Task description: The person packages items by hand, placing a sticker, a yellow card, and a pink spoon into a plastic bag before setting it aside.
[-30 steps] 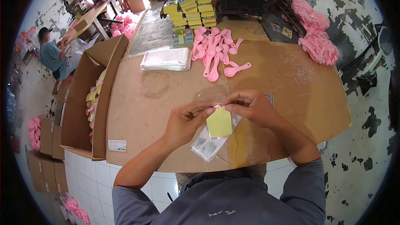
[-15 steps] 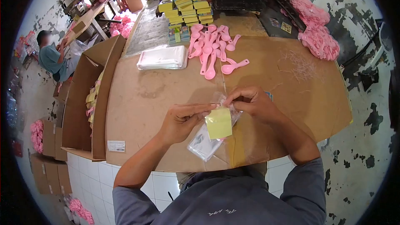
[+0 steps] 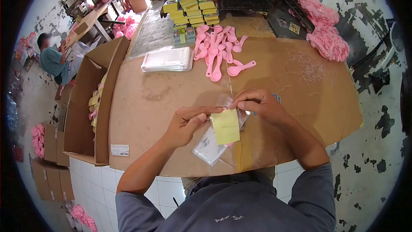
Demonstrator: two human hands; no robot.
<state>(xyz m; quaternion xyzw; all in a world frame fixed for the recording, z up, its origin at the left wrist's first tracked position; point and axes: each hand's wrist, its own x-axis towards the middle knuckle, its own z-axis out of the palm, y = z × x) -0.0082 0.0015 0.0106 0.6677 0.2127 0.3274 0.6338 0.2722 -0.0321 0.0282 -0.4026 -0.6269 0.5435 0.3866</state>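
Note:
A clear plastic bag with a yellow card [image 3: 225, 129] in it is held up between my two hands. My left hand [image 3: 184, 123] grips its upper left edge, fingers stretched along the top. With thumb and index finger, my right hand [image 3: 261, 105] pinches the upper right part of the bag. A small pink bit shows at the card's lower edge; its kind is hidden. Beneath lie loose clear bags [image 3: 209, 149] on the cardboard table cover [image 3: 150, 111]. Part of a blue printed card [image 3: 277, 98] peeks out behind my right hand.
Pink measuring spoons [image 3: 213, 50] lie piled beyond my hands, beside a stack of clear bags [image 3: 166, 60]. Yellow-edged card stacks [image 3: 198, 8] stand farther back. A tall cardboard box [image 3: 79, 107] with packed pieces borders the table's left. A seated person [image 3: 56, 60] works at far left.
My left thumb has lifted and straightened along the bag's edge. The right fingers have shifted slightly, and the bag and card stay almost in place.

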